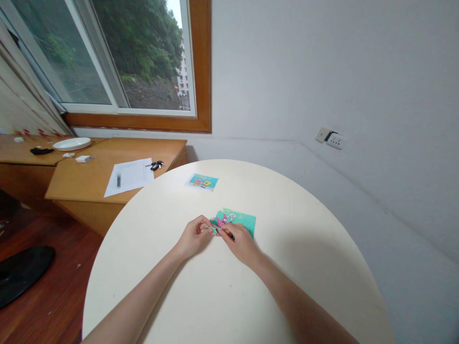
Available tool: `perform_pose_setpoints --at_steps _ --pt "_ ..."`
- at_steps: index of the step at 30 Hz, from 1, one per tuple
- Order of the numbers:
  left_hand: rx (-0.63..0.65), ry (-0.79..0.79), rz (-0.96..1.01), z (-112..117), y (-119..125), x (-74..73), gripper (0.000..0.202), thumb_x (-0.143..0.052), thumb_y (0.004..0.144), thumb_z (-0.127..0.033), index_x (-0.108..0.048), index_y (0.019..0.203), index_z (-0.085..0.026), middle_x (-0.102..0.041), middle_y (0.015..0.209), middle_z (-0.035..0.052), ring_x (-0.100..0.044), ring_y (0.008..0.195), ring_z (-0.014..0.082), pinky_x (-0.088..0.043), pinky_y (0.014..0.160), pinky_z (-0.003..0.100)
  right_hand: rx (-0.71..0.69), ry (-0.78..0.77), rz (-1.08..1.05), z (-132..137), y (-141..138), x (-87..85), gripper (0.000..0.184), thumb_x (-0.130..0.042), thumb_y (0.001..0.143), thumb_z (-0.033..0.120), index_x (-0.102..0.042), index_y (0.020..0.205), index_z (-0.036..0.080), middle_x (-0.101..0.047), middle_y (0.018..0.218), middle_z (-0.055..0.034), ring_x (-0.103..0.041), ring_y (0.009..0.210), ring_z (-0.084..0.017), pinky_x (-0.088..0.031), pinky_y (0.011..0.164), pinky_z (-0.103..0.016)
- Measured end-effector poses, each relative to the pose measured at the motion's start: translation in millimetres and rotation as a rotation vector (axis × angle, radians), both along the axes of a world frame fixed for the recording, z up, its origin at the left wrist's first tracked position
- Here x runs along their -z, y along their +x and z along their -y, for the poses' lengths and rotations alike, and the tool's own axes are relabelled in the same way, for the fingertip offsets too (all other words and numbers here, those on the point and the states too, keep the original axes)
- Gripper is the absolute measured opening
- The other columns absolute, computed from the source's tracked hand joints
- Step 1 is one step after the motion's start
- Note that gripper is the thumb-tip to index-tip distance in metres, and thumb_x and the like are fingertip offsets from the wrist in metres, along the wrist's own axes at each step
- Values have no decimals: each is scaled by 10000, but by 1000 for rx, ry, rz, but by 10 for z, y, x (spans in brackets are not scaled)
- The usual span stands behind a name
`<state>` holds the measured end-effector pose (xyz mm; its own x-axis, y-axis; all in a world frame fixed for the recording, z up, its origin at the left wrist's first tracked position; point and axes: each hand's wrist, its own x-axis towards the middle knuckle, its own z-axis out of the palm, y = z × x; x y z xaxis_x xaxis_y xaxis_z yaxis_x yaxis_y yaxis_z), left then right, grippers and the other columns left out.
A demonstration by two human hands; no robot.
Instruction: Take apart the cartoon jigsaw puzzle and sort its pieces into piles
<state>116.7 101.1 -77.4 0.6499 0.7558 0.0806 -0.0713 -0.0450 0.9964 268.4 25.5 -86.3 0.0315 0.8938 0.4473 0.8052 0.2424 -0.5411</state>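
Observation:
A mostly joined turquoise jigsaw puzzle [247,220] with pink and white cartoon figures lies on the round table. Its left edge is jagged, and part of it is hidden under my right hand. At that left edge, my left hand [193,234] is closed, thumb and fingers pinching a small turquoise puzzle piece [214,230]. My right hand [239,241] is closed too, its fingertips meeting the same small pieces from the right, with the palm over the puzzle's lower edge. Whether the pinched piece is joined to the puzzle is too small to tell.
A picture card [203,182] with similar cartoon figures lies farther back on the white round table [172,296]. Beyond it, a wooden desk [168,147] holds a paper sheet [129,176], keys [156,166] and a white dish [72,144]. A wall socket [336,140] is at right.

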Motion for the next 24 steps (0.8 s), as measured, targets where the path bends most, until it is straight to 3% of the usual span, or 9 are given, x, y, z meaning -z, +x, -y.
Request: perform_pose_setpoints --at_steps 6,13,18,24 --pt "-26 16 -11 26 46 46 299 -645 697 -395 -459 725 -163 -647 645 18 -607 647 143 -433 625 250 -36 -47 -73 1 -23 -8 170 -471 867 200 -631 813 193 -668 726 -9 -584 655 -144 -412 644 -248" --pt "-76 62 -36 61 55 53 262 -631 709 -370 -470 718 -163 -608 605 -3 -566 588 123 -395 552 218 -38 -29 -136 -17 -44 51 147 -531 836 275 -638 899 196 -676 703 -9 -593 628 -149 -445 647 -258" --pt "-78 82 -51 31 47 44 252 -645 691 -374 -559 737 -142 -655 713 44 -601 695 154 -446 646 253 -17 -16 -160 -21 -39 68 133 -491 845 249 -618 859 210 -674 718 -8 -601 644 -143 -455 637 -250" --pt "-128 57 -53 -17 37 37 256 -660 660 -378 -610 704 -131 -644 643 38 -588 640 149 -465 651 268 -28 -21 -201 -20 -25 74 119 -483 834 228 -597 864 208 -667 724 -7 -604 670 -146 -463 646 -248"
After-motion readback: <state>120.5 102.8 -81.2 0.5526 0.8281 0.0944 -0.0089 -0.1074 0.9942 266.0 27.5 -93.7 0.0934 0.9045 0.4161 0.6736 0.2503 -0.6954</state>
